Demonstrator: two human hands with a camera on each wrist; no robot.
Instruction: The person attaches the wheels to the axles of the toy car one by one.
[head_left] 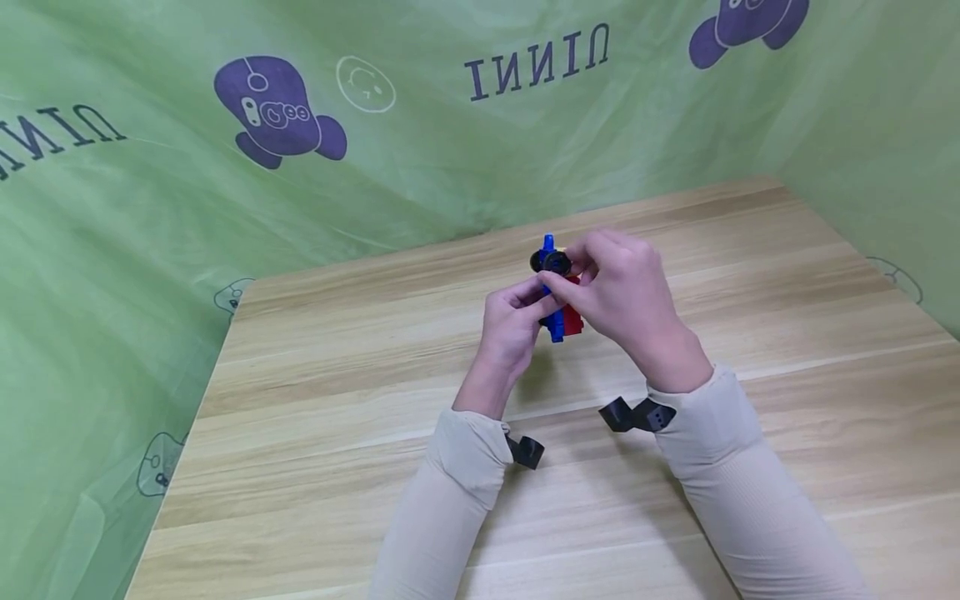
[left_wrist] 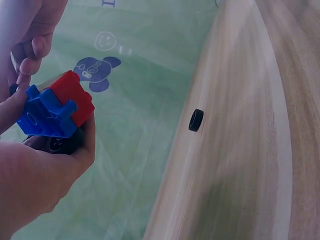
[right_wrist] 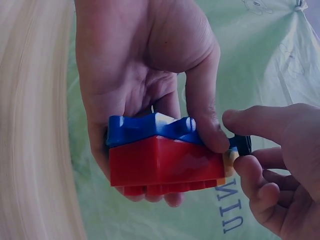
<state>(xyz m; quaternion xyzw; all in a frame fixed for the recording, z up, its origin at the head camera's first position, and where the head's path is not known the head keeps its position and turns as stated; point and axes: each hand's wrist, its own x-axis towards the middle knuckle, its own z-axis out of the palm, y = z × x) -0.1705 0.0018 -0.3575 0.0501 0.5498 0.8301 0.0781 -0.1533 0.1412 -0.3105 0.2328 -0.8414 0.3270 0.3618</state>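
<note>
My left hand (head_left: 508, 327) holds a toy building-block car. It has a blue chassis (left_wrist: 47, 115) with a red block (right_wrist: 165, 162) fixed along it and a bit of yellow block (right_wrist: 228, 165) at one end. Thumb and fingers of my right hand (head_left: 626, 287) pinch a black wheel (right_wrist: 243, 145) at that yellow end. Dark wheels (head_left: 556, 263) show at the car's far end in the head view. Low on the chassis, another black wheel (left_wrist: 65, 143) shows between it and the left hand. Both hands are raised above the table.
A loose black wheel (left_wrist: 196, 120) stands on the wooden table (head_left: 337, 400), near an edge in the left wrist view. Green printed fabric (head_left: 420, 167) hangs behind and beside the table. Black camera mounts (head_left: 637, 415) sit on both wrists.
</note>
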